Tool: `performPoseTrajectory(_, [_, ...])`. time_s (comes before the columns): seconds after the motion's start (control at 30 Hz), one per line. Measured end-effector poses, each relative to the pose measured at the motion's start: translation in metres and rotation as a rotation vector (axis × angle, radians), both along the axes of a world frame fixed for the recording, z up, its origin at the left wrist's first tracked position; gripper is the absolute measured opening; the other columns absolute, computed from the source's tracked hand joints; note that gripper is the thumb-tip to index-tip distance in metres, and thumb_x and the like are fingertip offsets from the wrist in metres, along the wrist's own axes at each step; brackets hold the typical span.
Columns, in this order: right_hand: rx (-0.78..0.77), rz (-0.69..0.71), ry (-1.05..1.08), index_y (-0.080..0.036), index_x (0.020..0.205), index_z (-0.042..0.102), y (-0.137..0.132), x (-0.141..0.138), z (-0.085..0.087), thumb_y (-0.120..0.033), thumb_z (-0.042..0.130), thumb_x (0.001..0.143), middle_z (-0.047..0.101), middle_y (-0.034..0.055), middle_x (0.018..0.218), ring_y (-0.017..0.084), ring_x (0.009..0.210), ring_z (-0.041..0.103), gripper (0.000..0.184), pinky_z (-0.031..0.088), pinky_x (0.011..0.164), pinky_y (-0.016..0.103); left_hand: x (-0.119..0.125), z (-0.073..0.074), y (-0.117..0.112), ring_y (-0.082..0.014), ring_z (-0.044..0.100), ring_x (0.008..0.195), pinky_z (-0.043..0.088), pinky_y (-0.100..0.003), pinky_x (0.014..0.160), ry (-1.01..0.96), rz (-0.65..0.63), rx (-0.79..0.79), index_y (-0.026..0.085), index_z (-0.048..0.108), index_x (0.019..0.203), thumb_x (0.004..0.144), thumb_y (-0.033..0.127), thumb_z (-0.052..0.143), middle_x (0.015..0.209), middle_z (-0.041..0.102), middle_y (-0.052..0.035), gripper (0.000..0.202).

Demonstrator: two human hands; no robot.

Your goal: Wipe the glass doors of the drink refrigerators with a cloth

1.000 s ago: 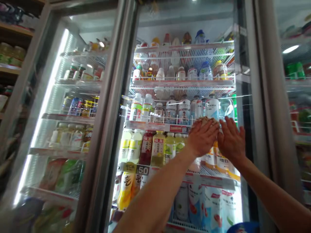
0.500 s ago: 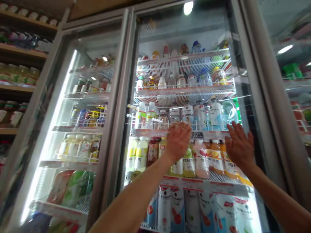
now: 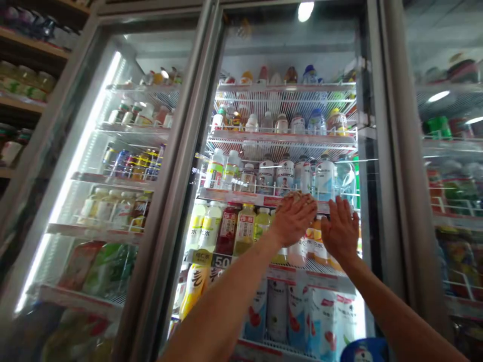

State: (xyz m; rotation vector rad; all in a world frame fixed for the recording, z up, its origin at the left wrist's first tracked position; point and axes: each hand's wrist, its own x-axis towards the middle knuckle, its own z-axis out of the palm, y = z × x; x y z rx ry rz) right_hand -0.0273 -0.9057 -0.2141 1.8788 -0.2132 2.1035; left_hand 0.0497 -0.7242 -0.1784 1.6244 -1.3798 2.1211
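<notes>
My left hand presses a small beige cloth against the glass door of a lit drinks fridge; the cloth peeks out past my fingertips. Just to its right, my right hand lies flat on the same glass, open, fingers spread and pointing up. Both hands are at the level of the third shelf's price strip. Behind the glass stand rows of bottles on white wire shelves.
A second glass door with more drinks is on the left, split off by a grey frame post. Another fridge section is on the right. Wooden shelves with jars sit at the far left.
My left hand slid left with the cloth, then back to the right, and now sits beside the right hand again. The right hand stayed flat on the glass. The view shifted slightly.
</notes>
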Motion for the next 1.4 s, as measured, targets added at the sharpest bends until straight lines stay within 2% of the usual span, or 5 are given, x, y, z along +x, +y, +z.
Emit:
performPoseTrajectory(0.27, [0.121,0.026,-0.004,-0.009,0.142,0.024,0.017,0.009,-0.024,-0.035,0.033,0.089,0.029,0.018,0.146,0.029,0.138,0.019,0.06,0.019,0.108,0.054,0.033,-0.002,0.076,-0.0275,0.023,0.137,0.016,-0.055,0.111,0.475,0.004,-0.94,0.012,0.045,0.13,0.09,0.029,0.032,0.142,0.039,-0.0131,0.045])
performPoseTrajectory(0.47, [0.095,0.037,-0.043,-0.012,0.143,0.021,0.029,0.016,-0.03,-0.035,0.037,0.088,0.031,0.0181,0.145,0.029,0.137,0.024,0.063,0.023,0.107,0.053,0.02,-0.034,0.042,-0.0191,0.024,0.137,0.018,-0.044,0.113,0.101,0.029,-0.107,0.023,0.045,0.131,0.09,0.03,0.039,0.14,0.043,-0.0011,0.042])
performPoseTrajectory(0.93, [-0.009,0.016,-0.006,-0.015,0.144,0.021,0.019,0.007,-0.042,-0.03,0.039,0.088,0.031,0.0156,0.146,0.025,0.139,0.021,0.06,0.023,0.109,0.048,0.022,-0.052,0.048,-0.019,0.024,0.137,0.016,-0.043,0.114,-0.008,0.027,0.023,0.024,0.046,0.13,0.091,0.031,0.039,0.139,0.045,-0.0002,0.041])
performPoseTrajectory(1.17, [0.033,0.031,-0.027,-0.016,0.143,0.024,0.02,0.007,-0.052,-0.027,0.038,0.087,0.033,0.0134,0.145,0.025,0.138,0.023,0.058,0.022,0.11,0.047,0.054,-0.052,0.116,-0.0284,0.022,0.137,0.017,-0.057,0.108,0.412,0.052,-0.786,0.017,0.043,0.134,0.091,0.031,0.032,0.142,0.039,-0.0117,0.045])
performPoseTrajectory(1.4, [-0.022,0.069,-0.017,-0.017,0.14,0.032,0.016,0.004,-0.056,-0.025,0.038,0.085,0.037,0.0128,0.143,0.024,0.137,0.026,0.055,0.024,0.11,0.046,0.041,-0.08,0.104,-0.0197,0.024,0.137,0.014,-0.046,0.113,0.129,0.069,-0.045,0.026,0.044,0.132,0.09,0.03,0.038,0.139,0.045,-0.0028,0.042])
